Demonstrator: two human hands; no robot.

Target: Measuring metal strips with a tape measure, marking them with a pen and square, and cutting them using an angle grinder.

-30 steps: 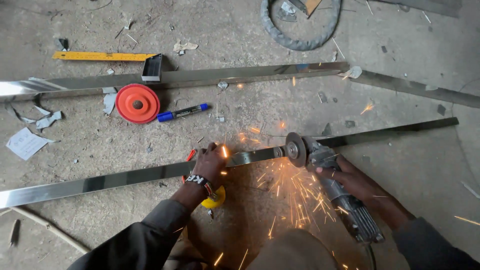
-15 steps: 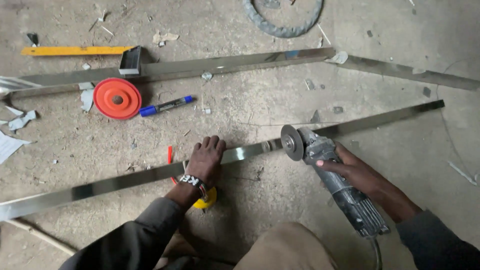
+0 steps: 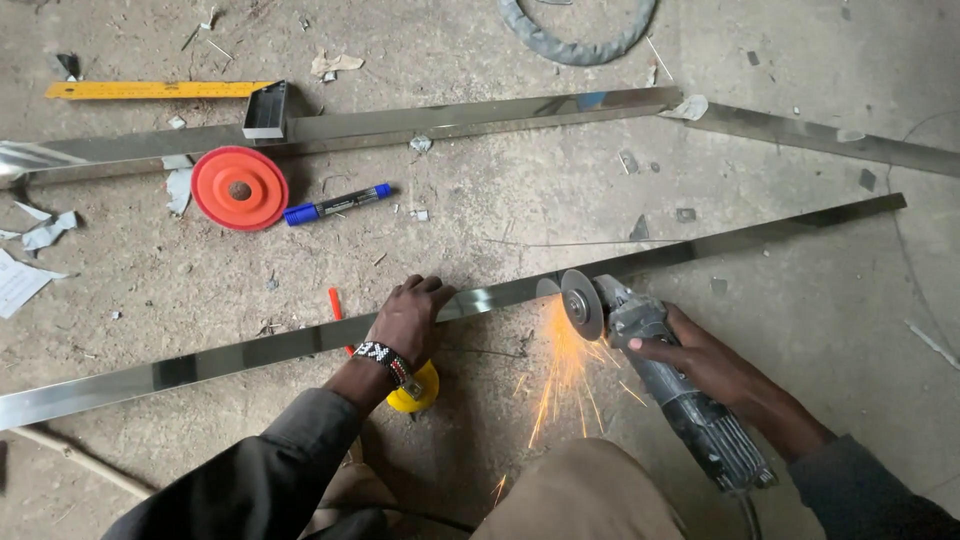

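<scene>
A long shiny steel bar [image 3: 250, 350] lies across the concrete floor from lower left to upper right. My left hand [image 3: 408, 318], with a beaded band at the wrist, presses down on the bar near its middle. My right hand [image 3: 700, 358] grips the grey body of an angle grinder [image 3: 660, 370]. Its cutting disc [image 3: 580, 303] meets the bar just right of my left hand, and orange sparks [image 3: 560, 385] spray down toward my knee [image 3: 590, 495].
A second steel bar [image 3: 450, 118] lies farther away with a small metal offcut [image 3: 265, 110] on it. Near it are a red disc [image 3: 239, 187], a blue marker [image 3: 338, 204], a yellow ruler [image 3: 150, 90], paper scraps [image 3: 20, 280] and a yellow object [image 3: 415, 388] under my left wrist.
Sparks flew a second ago, stopped half a second ago with the disc off the bar, and fly again now with the disc on it. My left hand stayed on the bar.
</scene>
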